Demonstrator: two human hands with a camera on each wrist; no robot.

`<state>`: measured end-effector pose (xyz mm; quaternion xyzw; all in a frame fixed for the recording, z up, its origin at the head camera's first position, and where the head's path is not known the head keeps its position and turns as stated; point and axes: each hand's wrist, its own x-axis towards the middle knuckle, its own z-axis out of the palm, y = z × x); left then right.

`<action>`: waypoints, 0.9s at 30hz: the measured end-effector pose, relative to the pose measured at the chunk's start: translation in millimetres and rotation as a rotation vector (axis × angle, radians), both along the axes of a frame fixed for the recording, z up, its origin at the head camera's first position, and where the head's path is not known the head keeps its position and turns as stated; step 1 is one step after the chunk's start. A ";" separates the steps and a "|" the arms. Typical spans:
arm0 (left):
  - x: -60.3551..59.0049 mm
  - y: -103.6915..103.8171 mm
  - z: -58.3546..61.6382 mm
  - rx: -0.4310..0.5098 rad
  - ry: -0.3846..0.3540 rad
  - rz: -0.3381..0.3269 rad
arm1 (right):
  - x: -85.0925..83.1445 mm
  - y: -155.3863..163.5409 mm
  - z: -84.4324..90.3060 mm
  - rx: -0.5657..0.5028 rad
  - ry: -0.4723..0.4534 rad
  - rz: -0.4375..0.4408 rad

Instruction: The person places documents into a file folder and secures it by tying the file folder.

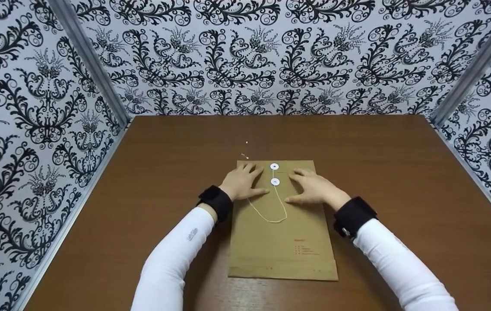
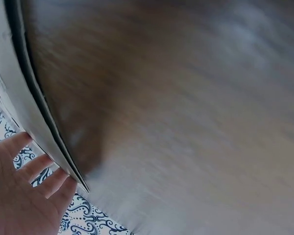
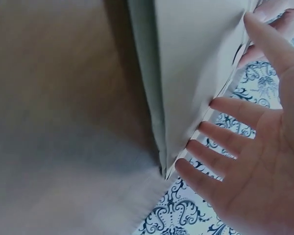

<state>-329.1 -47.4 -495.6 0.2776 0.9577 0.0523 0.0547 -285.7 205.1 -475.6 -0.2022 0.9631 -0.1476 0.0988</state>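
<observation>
A brown paper envelope (image 1: 280, 242) lies flat on the table, its flap end away from me. Two white button discs (image 1: 275, 181) sit in line near that end, and a pale string (image 1: 273, 221) runs from them in a loose loop toward the left hand. My left hand (image 1: 241, 181) rests on the envelope's upper left with fingers spread. On the upper right, my right hand (image 1: 313, 187) touches the paper with its fingers apart. In the right wrist view, the fingertips (image 3: 183, 169) meet the envelope's surface (image 3: 201, 58); the left wrist view shows the left fingertips (image 2: 63, 181) doing likewise.
The brown wooden table (image 1: 176, 142) carries the envelope near its front. Small white bits (image 1: 245, 156) lie just beyond the flap end. Patterned black-and-white walls (image 1: 245, 56) with grey corner posts (image 1: 94, 60) stand behind and at both sides.
</observation>
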 end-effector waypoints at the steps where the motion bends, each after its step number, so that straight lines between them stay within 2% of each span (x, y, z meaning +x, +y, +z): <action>1: 0.2 0.0 0.3 0.000 0.002 -0.002 | 2.3 -0.9 -0.1 -0.008 0.012 -0.010; 6: 0.8 0.7 2.6 0.001 0.011 -0.003 | 14.9 -9.1 0.7 -0.097 0.058 -0.040; 15: 2.0 1.3 4.3 0.003 0.007 -0.001 | 30.6 -26.8 -2.1 -0.201 0.019 -0.060; 20: 0.9 0.5 1.4 0.004 0.013 -0.005 | 32.3 -32.6 -4.9 -0.184 0.050 -0.078; 27: -0.7 0.5 -1.2 0.000 0.011 -0.003 | 32.5 -38.7 -7.2 -0.103 0.116 -0.111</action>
